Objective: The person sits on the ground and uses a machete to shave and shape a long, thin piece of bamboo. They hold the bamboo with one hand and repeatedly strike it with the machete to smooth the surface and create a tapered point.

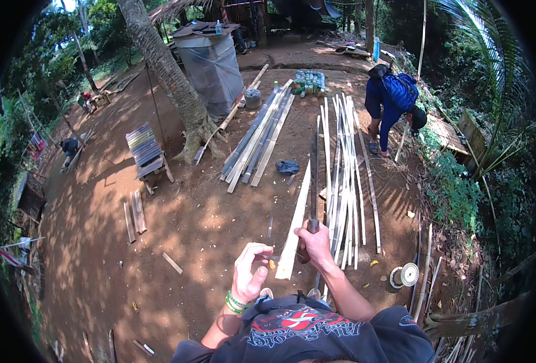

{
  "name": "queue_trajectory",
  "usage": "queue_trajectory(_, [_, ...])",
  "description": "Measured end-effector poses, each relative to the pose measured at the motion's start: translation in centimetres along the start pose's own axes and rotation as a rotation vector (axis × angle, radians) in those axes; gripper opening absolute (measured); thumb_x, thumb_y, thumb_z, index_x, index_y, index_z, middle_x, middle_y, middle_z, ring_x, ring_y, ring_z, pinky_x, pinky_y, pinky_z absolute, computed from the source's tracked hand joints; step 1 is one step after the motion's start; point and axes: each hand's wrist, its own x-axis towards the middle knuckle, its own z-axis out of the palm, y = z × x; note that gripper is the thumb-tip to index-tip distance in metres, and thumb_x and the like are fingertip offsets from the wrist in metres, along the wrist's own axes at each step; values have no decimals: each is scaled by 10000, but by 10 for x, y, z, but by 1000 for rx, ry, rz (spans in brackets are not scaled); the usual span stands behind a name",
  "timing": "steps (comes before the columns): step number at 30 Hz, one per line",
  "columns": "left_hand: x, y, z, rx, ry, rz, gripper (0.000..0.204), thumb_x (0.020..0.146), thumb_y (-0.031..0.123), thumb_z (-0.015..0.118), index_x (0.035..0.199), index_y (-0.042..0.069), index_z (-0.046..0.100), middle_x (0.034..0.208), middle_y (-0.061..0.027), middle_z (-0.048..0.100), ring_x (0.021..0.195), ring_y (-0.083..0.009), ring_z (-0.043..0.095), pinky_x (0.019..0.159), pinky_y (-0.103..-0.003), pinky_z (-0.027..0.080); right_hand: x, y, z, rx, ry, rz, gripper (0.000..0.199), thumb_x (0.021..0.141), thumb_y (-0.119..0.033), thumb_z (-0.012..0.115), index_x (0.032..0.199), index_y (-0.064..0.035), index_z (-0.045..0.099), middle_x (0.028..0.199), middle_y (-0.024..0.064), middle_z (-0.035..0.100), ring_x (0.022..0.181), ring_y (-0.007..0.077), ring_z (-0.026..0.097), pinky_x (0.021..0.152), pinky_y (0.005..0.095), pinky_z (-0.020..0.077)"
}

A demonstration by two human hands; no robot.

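My left hand (249, 272) pinches the near end of a long pale bamboo slat (297, 224) that slants away toward the upper right. A green band circles that wrist. My right hand (315, 243) is closed around the handle of a long dark blade (314, 175), a machete, which points away along the right side of the slat. Both hands sit close together above my dark printed shirt.
Several split bamboo strips (343, 175) lie on the red dirt to the right, more slats (259, 136) farther left. A person in blue (392, 100) bends over at the right. A palm trunk (171, 78), grey tank (210, 69), small bench (147, 151) and tape roll (404, 275) stand around.
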Motion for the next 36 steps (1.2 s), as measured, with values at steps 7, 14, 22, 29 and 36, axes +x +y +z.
queue_trajectory(7, [-1,-15,-29,-336,-19,-288,618,1010,534,417,1194,-44,540,1037,-129,615,925,-187,622,830,-316,506,7,-4,30,-19,30,-77,176,764,-48,725,728,-55,553,599,-13,548,495,73,515,463,255,393])
queue_trajectory(14, [6,-33,-23,-363,-35,-590,446,1072,342,366,1224,-37,546,953,-85,647,846,-132,628,745,-265,520,4,-17,38,-71,41,-70,149,760,-61,708,751,-43,560,605,11,575,505,84,522,463,277,408])
queue_trajectory(22, [2,-27,-7,-250,124,-145,506,1025,405,443,1242,-41,543,1112,-138,602,1015,-223,622,866,-340,504,9,-14,31,-124,22,-91,134,752,-79,704,741,-29,580,607,27,594,528,96,547,491,285,433])
queue_trajectory(29, [5,14,-19,268,-118,235,610,649,277,893,1137,21,631,1186,-187,612,1089,-295,617,935,-404,499,14,-26,24,-91,-19,-35,138,743,-46,712,739,-26,575,622,30,597,554,102,559,510,282,438])
queue_trajectory(36, [12,3,-14,440,-7,452,334,703,11,806,1007,66,681,1135,-170,630,941,-266,670,769,-329,577,19,-30,21,-34,-83,-37,141,764,-35,711,746,-32,571,627,28,597,539,95,551,494,272,431])
